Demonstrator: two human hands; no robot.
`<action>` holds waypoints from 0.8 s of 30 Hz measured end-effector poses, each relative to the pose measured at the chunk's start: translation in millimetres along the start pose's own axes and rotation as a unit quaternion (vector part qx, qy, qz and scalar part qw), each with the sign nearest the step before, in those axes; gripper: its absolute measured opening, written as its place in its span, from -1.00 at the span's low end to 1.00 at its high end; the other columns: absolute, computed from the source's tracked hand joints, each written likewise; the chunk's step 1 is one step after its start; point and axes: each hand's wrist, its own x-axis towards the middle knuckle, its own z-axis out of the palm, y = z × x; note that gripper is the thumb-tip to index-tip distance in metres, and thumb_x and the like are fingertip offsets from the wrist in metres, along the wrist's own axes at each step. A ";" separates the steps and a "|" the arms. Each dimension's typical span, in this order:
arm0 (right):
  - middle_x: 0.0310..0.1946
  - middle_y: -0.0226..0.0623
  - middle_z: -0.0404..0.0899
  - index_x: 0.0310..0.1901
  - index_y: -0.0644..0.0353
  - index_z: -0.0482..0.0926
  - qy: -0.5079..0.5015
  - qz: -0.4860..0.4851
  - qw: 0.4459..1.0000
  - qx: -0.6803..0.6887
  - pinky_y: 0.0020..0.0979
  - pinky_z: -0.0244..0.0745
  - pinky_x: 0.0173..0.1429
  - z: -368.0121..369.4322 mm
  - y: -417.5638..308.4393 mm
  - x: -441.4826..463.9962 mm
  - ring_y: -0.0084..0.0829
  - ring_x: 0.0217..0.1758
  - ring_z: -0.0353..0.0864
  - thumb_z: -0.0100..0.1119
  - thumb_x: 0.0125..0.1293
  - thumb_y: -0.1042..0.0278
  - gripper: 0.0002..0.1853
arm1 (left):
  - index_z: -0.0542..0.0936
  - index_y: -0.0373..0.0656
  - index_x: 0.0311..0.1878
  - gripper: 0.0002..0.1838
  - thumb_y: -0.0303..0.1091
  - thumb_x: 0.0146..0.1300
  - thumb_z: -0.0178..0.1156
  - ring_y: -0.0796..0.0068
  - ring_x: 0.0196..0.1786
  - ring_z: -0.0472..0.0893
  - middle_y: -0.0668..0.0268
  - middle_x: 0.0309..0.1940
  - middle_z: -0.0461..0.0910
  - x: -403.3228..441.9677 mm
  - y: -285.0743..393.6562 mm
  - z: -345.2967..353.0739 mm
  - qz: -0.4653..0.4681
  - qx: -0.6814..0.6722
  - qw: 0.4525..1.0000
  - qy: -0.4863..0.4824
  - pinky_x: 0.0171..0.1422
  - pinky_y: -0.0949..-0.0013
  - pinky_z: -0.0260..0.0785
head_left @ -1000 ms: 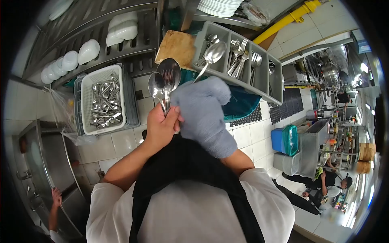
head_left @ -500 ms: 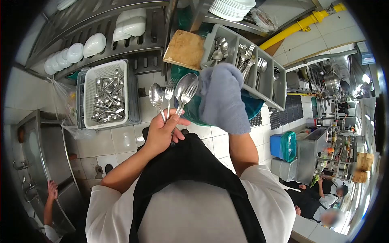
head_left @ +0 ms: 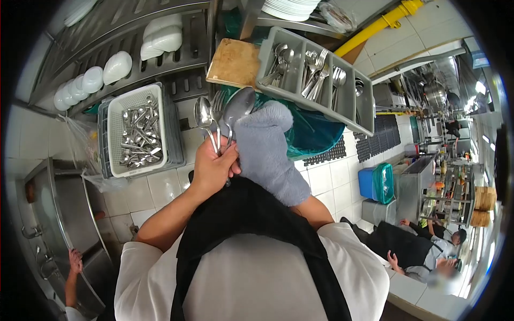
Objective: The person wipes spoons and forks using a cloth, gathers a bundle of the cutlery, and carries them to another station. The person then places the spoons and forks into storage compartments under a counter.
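Observation:
My left hand [head_left: 214,167] is closed round the handles of a small bunch of cutlery, heads up. In it show a spoon [head_left: 203,113], a fork [head_left: 217,106] and a larger spoon [head_left: 239,105]. A grey cloth [head_left: 267,152] covers my right hand, whose fingers are hidden. The cloth presses against the larger spoon, and part of it lies behind the bunch. Just beyond stands a grey cutlery tray [head_left: 317,102], with spoons [head_left: 284,59] and forks [head_left: 316,75] sorted in separate compartments.
On the left, a white basket [head_left: 113,140] holds jumbled cutlery. A wooden board [head_left: 231,63] adjoins the tray, with a green-lined bin [head_left: 316,136] below. Bowls [head_left: 118,67] sit on a metal rack. Another person's hand [head_left: 76,260] touches the sink; co-workers [head_left: 412,246] are at right.
My cloth-covered right hand has moved left and down from near the tray to the bunch in my left hand. A second fork, visible earlier, is now out of sight.

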 end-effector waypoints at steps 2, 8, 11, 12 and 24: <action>-0.42 0.02 0.58 -0.46 0.21 0.60 0.067 -0.025 0.995 -0.071 -0.17 0.48 -0.33 1.2 6.3 0.8 -0.01 -0.39 0.62 0.31 -0.05 0.28 -0.81 | 0.45 -0.26 -0.22 -0.84 -0.39 0.39 0.19 0.65 -0.65 0.50 0.29 -0.52 0.61 1.3 2.5 3.3 0.004 0.006 1.000 -0.001 -0.62 0.56 0.29; -0.41 0.01 0.56 -0.45 0.29 0.59 0.005 -0.005 0.975 -0.220 -0.24 0.49 -0.33 -20.2 0.0 8.1 -0.02 -0.37 0.62 0.27 -0.10 0.32 -0.79 | 0.46 -0.24 -0.25 -0.85 -0.38 0.39 0.18 0.68 -0.68 0.44 0.28 -0.53 0.62 -9.1 17.2 -0.5 -0.023 0.042 0.998 -0.037 -0.64 0.56 0.22; -0.47 -0.05 0.57 -0.46 0.29 0.62 0.041 0.025 0.864 -0.501 -0.27 0.49 -0.47 -12.6 15.4 17.5 -0.08 -0.48 0.61 0.14 0.00 0.37 -0.83 | 0.46 -0.23 -0.24 -0.85 -0.38 0.39 0.18 0.69 -0.68 0.42 0.28 -0.52 0.62 -10.6 21.2 -9.3 -0.024 0.056 0.997 -0.045 -0.63 0.56 0.22; -0.48 -0.06 0.56 -0.45 0.28 0.62 0.069 0.059 0.786 -0.612 -0.27 0.47 -0.49 -14.1 18.3 21.8 -0.11 -0.50 0.60 0.11 0.02 0.37 -0.83 | 0.46 -0.23 -0.24 -0.86 -0.39 0.39 0.18 0.69 -0.69 0.42 0.28 -0.52 0.62 -10.8 21.7 -12.0 -0.021 0.059 0.997 -0.044 -0.63 0.56 0.22; -0.44 0.01 0.53 -0.41 0.24 0.59 0.039 0.010 0.936 -0.349 -0.08 0.39 -0.06 -10.1 -8.6 5.4 0.05 -0.24 0.54 0.21 0.05 0.28 -0.81 | 0.44 -0.22 -0.18 -0.85 -0.38 0.37 0.19 0.67 -0.67 0.43 0.27 -0.50 0.62 -16.5 10.6 -21.8 0.006 0.004 1.000 0.011 -0.59 0.54 0.26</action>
